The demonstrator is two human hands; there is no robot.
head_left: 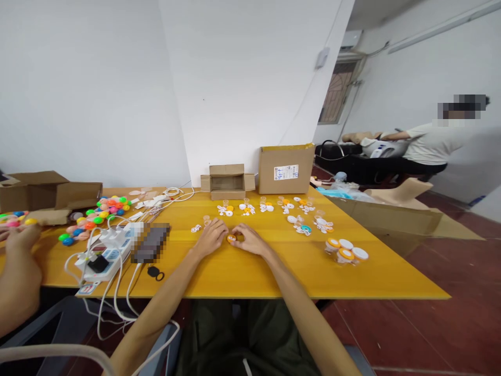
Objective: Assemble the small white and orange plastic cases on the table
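Head view puts both of my hands together at the middle of the desk [242,277], and I take the small orange cap [231,238] between them as my landmark. My left hand [212,236] lies curled just left of the cap, fingertips touching it; my right hand [249,239] lies curled just right of it, thumb and fingers pinching its other side. So the cap sits on the desk, gripped between the two hands. Beyond the cap, toward the wall, I see small white and orange parts [266,208] scattered in clusters. Farther back stands an open cardboard box [227,181]. Right of the cap, near the desk edge, stand capped little jars [346,250]. Left of the cap lies a white power strip [111,250] with cables, and past it coloured balls [97,214].
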